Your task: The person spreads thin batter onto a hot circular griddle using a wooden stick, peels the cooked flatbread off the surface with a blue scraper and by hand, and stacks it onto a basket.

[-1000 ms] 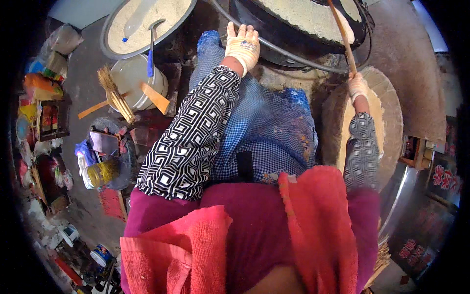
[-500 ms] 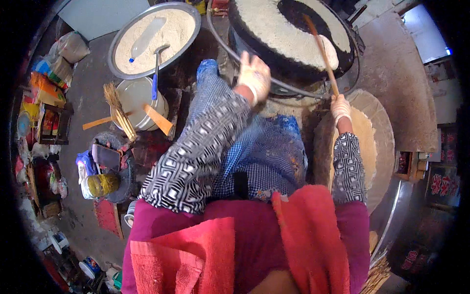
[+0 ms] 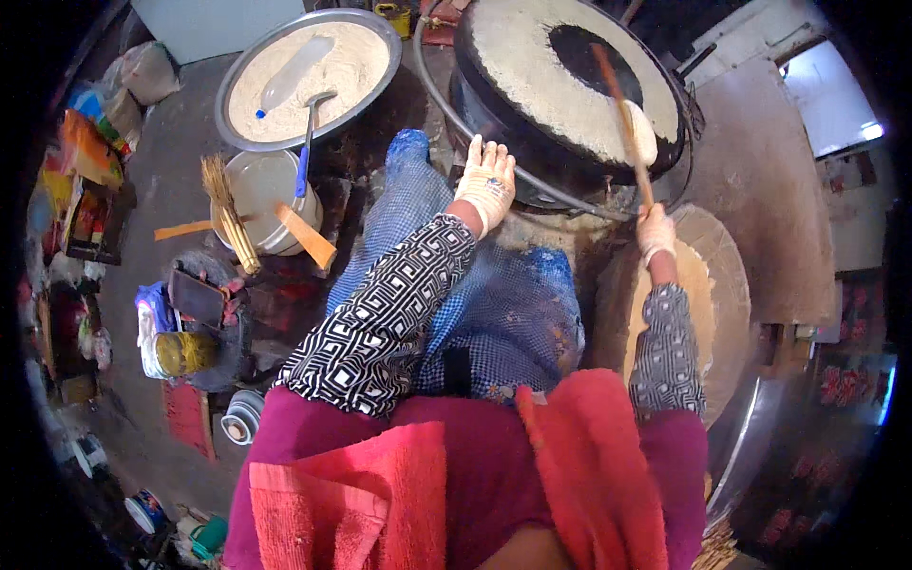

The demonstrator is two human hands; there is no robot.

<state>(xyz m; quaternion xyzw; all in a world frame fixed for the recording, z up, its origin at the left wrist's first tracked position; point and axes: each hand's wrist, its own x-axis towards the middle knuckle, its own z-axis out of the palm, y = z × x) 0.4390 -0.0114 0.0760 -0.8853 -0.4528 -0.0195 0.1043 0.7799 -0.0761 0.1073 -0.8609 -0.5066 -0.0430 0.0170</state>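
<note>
My right hand (image 3: 655,231) is closed round the lower end of a long wooden stick (image 3: 613,85) that reaches over a round black griddle (image 3: 581,49). A thick lump of pale batter (image 3: 642,133) lies against the stick's side. Thin batter (image 3: 527,90) coats the griddle in a broad ring around a bare dark middle. My left hand (image 3: 486,185), in a thin pale glove, is held out with fingers stretched and nothing in it. It is near the metal hoop (image 3: 446,104) around the griddle, above my blue checked apron; contact with the hoop is unclear.
At the far left stands a wide metal basin (image 3: 226,104) of pale meal with a scoop (image 3: 306,157). A white bucket (image 3: 313,204) beside it bears a straw brush (image 3: 226,204) and wooden paddles (image 3: 306,237). A large shallow round tray (image 3: 727,285) lies by my right forearm.
The batter lump and stick have moved around the griddle toward its near right side, and the batter ring now surrounds the dark middle more fully. My left hand's fingers have straightened.
</note>
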